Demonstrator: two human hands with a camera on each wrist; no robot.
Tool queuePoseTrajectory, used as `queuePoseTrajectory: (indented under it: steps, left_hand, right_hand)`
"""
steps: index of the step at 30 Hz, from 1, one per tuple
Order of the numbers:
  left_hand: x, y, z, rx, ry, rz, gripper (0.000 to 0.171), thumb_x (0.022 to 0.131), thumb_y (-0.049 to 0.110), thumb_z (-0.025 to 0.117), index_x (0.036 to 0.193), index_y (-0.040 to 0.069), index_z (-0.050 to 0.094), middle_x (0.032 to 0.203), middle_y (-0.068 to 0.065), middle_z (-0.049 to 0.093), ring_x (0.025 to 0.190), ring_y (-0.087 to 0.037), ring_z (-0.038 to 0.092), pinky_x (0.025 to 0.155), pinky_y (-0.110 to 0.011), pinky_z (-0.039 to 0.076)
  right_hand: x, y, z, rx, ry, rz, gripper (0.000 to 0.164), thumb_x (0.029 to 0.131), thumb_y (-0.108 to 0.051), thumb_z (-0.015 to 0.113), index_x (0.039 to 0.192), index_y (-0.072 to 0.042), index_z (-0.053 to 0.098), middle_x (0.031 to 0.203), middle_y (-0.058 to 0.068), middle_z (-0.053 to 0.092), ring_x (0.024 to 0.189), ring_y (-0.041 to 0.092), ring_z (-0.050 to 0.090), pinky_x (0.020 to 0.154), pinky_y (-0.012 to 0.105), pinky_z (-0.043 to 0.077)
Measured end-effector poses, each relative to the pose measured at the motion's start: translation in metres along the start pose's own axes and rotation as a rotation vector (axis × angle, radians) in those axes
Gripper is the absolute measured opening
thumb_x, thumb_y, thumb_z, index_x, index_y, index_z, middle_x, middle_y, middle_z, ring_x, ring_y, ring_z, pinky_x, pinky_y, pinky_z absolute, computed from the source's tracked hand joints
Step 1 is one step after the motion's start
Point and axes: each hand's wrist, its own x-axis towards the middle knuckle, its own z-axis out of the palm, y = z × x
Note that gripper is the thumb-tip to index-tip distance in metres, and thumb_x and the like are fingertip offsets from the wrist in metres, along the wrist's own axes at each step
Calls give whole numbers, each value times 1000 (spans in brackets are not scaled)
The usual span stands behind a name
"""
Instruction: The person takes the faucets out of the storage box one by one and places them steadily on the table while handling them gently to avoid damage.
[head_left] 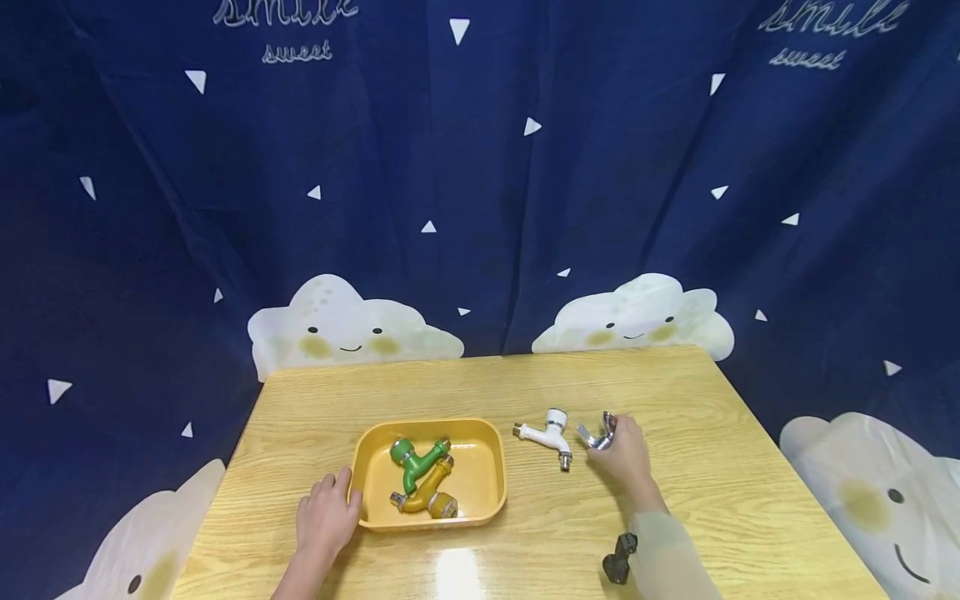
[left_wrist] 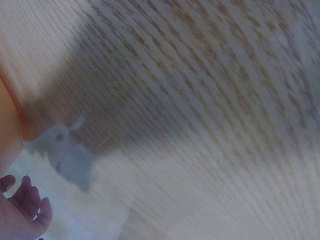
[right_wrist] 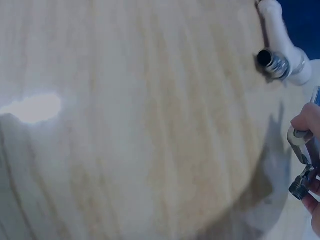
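My right hand (head_left: 624, 454) grips a chrome faucet (head_left: 597, 435) between thumb and fingers, over the right half of the table. In the right wrist view the threaded end of the chrome faucet (right_wrist: 299, 189) sticks out below the fingers. Just left of that hand lies a white faucet (head_left: 551, 435) with metal ends. My left hand (head_left: 326, 510) rests against the left edge of a yellow plastic basin (head_left: 491, 475), its fingers loosely bent. Inside the basin, a green faucet (head_left: 414, 463) and a mustard-yellow faucet (head_left: 429, 493) lie against each other.
The wooden table (head_left: 540, 542) ends at the back against a dark blue curtain (head_left: 480, 167) printed with clouds and white triangles. A black device (head_left: 619, 558) sits at the right wrist, beside the sleeve (head_left: 667, 550).
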Motion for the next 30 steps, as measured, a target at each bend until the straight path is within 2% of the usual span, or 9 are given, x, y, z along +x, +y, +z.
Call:
queuePoseTrajectory:
  steps: [7, 18, 30]
  left_hand:
    - [0, 0, -1, 2, -7, -7, 39, 90, 26, 43, 121, 3, 50, 102, -20, 58, 89, -38, 55, 72, -53, 44]
    - [-1, 0, 1, -4, 11, -5, 37, 89, 25, 45, 118, 3, 51, 98, -20, 58, 85, -37, 55, 69, -52, 44]
    - [0, 0, 1, -4, 8, -8, 35, 89, 24, 44, 116, 4, 52, 92, -17, 57, 81, -34, 54, 65, -49, 44]
  right_hand:
    - [-5, 11, 2, -53, -32, 37, 67, 58, -26, 78, 106, 7, 46, 96, 20, 50, 86, 33, 47, 72, 47, 44]
    - [-2, 11, 3, -70, -64, 60, 71, 62, -29, 78, 112, 9, 45, 101, 22, 49, 88, 33, 47, 72, 46, 44]
    - [-2, 9, 4, -54, -83, 65, 67, 67, -25, 74, 115, 12, 48, 103, 23, 49, 94, 36, 46, 77, 48, 42]
